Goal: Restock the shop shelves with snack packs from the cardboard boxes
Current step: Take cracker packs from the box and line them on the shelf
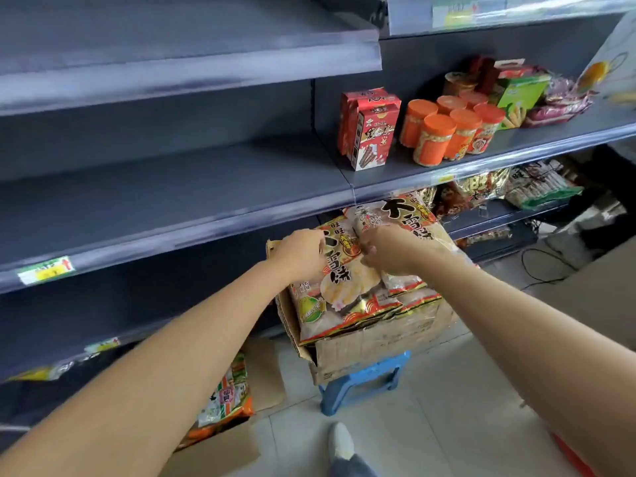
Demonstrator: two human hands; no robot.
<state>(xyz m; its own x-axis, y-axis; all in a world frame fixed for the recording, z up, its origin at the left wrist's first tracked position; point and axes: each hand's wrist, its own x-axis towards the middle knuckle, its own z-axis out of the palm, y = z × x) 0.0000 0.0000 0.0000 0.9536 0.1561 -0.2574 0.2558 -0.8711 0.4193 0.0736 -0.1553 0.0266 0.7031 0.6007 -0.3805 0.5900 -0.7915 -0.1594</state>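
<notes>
An open cardboard box (378, 342) stands on a blue plastic stool (364, 380) in front of the shelves. It is filled with several large rice cracker packs printed in orange, gold and black. My left hand (301, 253) grips the top left edge of the front pack (339, 297). My right hand (389, 249) pinches the top of the pack behind it (409, 215), which stands taller and reaches up to the shelf edge. Both arms stretch forward over the floor.
The grey middle shelf (172, 187) on the left is bare; to its right stand red boxes (368, 129), orange-lidded jars (447, 132) and a green pack (519, 98). A second box with snack packs (223, 404) sits at lower left. My shoe (340, 442) is on the tiled floor.
</notes>
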